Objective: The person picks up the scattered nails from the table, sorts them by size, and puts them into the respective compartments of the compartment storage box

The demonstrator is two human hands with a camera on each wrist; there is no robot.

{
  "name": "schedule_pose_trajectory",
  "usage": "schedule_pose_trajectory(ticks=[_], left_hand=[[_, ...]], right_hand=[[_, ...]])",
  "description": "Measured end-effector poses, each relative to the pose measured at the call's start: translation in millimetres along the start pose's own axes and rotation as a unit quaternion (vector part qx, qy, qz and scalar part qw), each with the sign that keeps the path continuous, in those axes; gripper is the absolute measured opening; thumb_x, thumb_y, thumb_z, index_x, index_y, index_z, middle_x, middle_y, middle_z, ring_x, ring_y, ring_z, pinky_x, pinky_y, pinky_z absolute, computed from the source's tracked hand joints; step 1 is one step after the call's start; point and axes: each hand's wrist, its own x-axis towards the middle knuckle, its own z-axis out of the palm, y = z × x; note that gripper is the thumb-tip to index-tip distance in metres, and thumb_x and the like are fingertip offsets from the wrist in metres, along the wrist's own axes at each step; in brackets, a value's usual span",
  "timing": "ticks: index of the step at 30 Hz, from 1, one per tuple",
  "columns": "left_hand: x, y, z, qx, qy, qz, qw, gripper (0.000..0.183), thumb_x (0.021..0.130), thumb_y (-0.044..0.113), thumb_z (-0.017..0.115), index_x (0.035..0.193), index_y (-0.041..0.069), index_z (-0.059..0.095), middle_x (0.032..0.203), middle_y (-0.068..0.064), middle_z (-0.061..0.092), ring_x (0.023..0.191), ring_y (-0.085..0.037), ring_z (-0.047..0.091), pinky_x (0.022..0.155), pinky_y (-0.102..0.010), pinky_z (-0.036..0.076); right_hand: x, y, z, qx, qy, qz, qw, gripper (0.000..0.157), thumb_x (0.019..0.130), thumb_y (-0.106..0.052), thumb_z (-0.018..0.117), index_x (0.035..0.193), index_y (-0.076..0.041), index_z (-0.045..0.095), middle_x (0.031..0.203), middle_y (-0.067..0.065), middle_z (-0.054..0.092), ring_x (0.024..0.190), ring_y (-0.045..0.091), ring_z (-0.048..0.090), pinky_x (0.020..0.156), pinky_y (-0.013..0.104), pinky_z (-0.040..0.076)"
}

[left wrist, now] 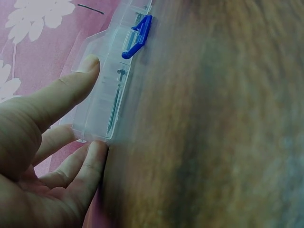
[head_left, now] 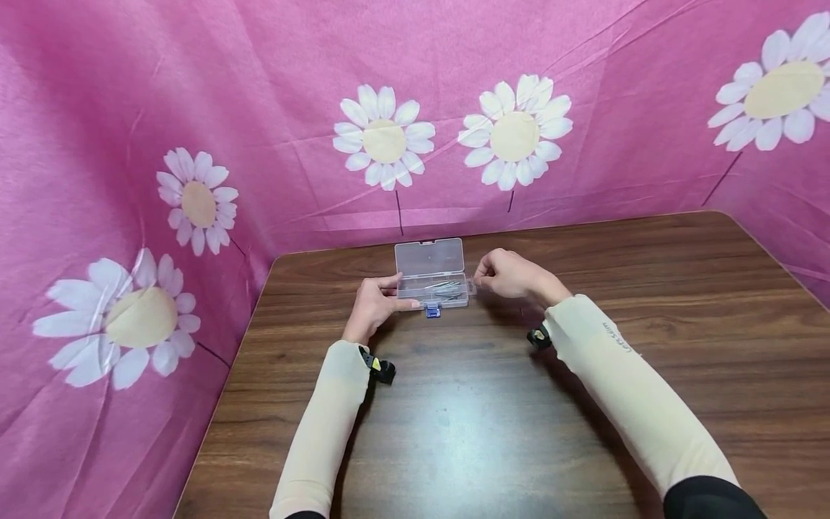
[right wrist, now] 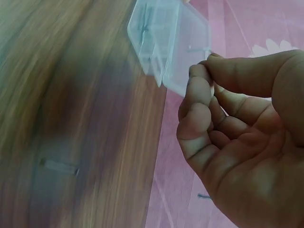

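Note:
A clear plastic case lies on the table with its lid raised at the back and a blue latch at the front. Several thin metal nails lie inside. My left hand grips the case's left end; in the left wrist view, the thumb is over its front and the fingers are around the end. Just beyond the right end, my right hand pinches a thin nail between thumb and index finger. Its far part is hidden by the fingertips.
A small blurred pale strip shows on the wooden table in the right wrist view. Pink cloth with white flowers hangs behind the table and at its left. Black wrist devices sit on both forearms.

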Motion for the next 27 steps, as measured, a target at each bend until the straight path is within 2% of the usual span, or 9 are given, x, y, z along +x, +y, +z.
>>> schedule_pose_trajectory(ticks=[9,20,27], left_hand=[[-0.1,1.2,-1.0,0.002,0.0,-0.007,1.0,0.075,0.064,0.013,0.097,0.132,0.014,0.067,0.124,-0.011,0.068,0.108,-0.021,0.061,0.084,-0.029,0.051],[1.1,0.7,-1.7,0.0,0.0,-0.002,1.0,0.074,0.065,0.012,0.097,0.132,0.014,0.068,0.124,-0.009,0.069,0.106,-0.02,0.061,0.083,-0.029,0.051],[3.8,0.5,-2.2,0.001,0.0,0.001,1.0,0.074,0.064,0.011,0.097,0.132,0.013,0.068,0.124,-0.01,0.069,0.107,-0.02,0.062,0.084,-0.028,0.052]], right_hand=[[-19.8,17.5,-2.3,-0.014,-0.024,0.026,0.999,0.006,0.091,-0.005,0.067,0.088,-0.005,0.072,0.08,-0.001,0.066,0.079,0.017,0.058,0.079,0.038,0.048],[-42.2,38.7,-5.5,-0.013,-0.028,0.042,0.999,0.004,0.088,-0.008,0.075,0.086,-0.008,0.073,0.079,-0.004,0.069,0.076,0.013,0.059,0.075,0.033,0.048],[-51.6,44.3,-5.1,-0.042,-0.021,0.051,0.998,0.014,0.079,-0.011,0.085,0.086,-0.01,0.073,0.073,-0.008,0.067,0.074,0.011,0.059,0.08,0.039,0.048]])
